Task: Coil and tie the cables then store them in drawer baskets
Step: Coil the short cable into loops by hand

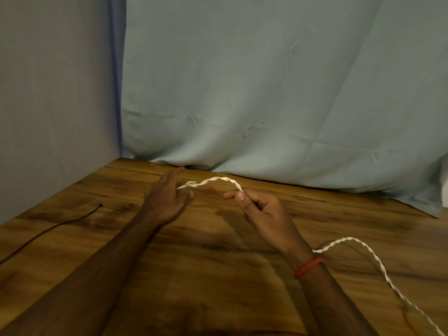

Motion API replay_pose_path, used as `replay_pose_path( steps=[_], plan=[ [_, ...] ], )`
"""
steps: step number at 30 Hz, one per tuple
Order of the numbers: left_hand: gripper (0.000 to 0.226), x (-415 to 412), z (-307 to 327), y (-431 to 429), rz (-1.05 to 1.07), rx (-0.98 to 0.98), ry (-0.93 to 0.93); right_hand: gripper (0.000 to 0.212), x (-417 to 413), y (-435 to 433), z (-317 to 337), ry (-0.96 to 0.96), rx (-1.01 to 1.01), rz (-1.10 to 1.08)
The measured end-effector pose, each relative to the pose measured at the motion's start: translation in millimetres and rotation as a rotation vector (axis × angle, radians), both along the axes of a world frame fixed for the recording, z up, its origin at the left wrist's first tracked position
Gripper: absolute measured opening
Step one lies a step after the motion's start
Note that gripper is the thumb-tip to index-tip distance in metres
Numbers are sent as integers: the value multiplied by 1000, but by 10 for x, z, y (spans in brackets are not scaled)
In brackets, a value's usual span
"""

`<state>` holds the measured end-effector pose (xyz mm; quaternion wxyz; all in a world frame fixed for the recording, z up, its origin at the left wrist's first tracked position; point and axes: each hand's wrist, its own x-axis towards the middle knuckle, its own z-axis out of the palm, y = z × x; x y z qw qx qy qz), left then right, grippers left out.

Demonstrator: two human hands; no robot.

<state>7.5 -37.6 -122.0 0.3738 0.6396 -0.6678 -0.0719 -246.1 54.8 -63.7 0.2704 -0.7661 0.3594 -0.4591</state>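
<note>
Head cam: right hand (264, 214) pinches the white cable (211, 180) at its fingertips, probably sizing a first loop toward the left hand (167, 200), fingers straightish, can't tell if gripping.

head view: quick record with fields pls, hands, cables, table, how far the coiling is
white cable: twisted; a short stretch arcs between both hands, the rest trails past the right wrist to the lower right
right hand: pinches white cable, thumb and forefinger
left hand: at the cable's end, grip unclear
black cable: loose on table, far left, untouched
table: wood
coiling: neither cable coiled or tied
</note>
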Motion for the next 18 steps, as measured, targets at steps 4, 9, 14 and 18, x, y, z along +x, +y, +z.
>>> replay_pose_path(
  steps=[4,9,14,18],
  plan=[
    [30,32,-3,-41,-2,60,-101,33,-42,-46,-6,-135,-84,-50],
    [25,-12,39,36,-44,104,-114,34,-90,-129,-62,-259,-100,-122],
    [37,-7,79,77,-76,138,122,23,-202,-222,-73,-335,-122,-331],
    [35,-35,212,105,-198,178,828,28,-301,-340,-129,-403,-106,-505]
  ],
)
